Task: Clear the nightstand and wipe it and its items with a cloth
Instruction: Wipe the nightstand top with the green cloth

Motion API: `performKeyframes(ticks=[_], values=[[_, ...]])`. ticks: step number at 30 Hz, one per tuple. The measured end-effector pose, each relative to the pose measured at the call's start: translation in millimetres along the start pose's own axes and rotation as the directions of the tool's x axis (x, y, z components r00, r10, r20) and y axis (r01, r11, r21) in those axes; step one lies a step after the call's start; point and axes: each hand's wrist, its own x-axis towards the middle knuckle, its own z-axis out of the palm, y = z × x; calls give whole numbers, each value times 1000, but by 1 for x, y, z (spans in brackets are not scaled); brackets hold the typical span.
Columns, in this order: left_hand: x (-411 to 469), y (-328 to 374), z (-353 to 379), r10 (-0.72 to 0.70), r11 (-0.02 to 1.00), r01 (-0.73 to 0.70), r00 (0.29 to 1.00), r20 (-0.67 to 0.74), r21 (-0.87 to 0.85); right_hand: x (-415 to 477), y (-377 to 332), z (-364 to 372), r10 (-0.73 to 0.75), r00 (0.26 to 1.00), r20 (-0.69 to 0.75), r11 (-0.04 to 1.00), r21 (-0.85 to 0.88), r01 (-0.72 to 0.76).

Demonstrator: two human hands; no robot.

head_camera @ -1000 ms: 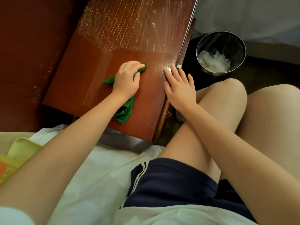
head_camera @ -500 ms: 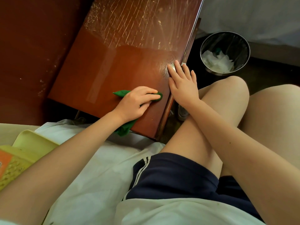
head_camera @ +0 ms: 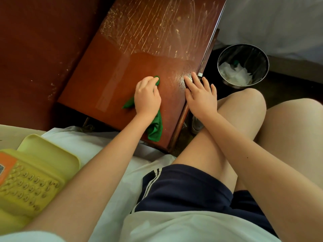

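The green cloth (head_camera: 154, 127) lies on the near part of the table (head_camera: 108, 75), bunched under the left hand (head_camera: 147, 99), whose fingers curl round it. It looks soft, light and floppy, so a bunched hold suits it best. The right hand (head_camera: 201, 96) rests flat on the table edge, fingers straight. White streaks (head_camera: 157, 32) cover the far part. A bin (head_camera: 262, 55) stands beside the table, out of the way.

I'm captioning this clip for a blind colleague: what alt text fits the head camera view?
A person's left hand grips a green cloth on a reddish-brown nightstand whose far half is streaked pale. The right hand rests flat at its edge; a waste bin stands beside it.
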Motion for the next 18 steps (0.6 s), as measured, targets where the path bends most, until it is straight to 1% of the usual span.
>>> performKeyframes(ticks=[2,4,5,8,11,14,16,17,18], values=[[-7,7,4,130,992,-129,988,83,-13,0,0,-1,-7,1000,3,999,35,7],[-14,12,6,265,964,-262,953,149,-34,0,0,-2,-13,1000,-5,997,82,13],[-17,15,6,307,952,-303,937,167,-47,0,0,-2,-11,1000,-8,994,112,12],[-24,22,5,350,937,-342,920,176,-75,-2,-2,-2,5,1000,2,982,189,-5],[-38,20,3,391,920,-378,896,209,-99,-5,-3,-5,6,1000,1,975,220,-6],[-61,7,-6,493,870,-468,823,282,-153,-6,-3,-7,-16,1000,3,981,194,15],[-70,-7,-15,550,835,-516,774,315,-189,-8,-2,-6,-35,999,-7,989,142,36],[-71,-14,-19,559,829,-524,765,321,-195,-8,-2,-4,-43,999,-11,993,108,44],[-69,-20,-22,552,834,-519,771,319,-189,-9,-2,-3,-48,999,-5,996,76,48]])
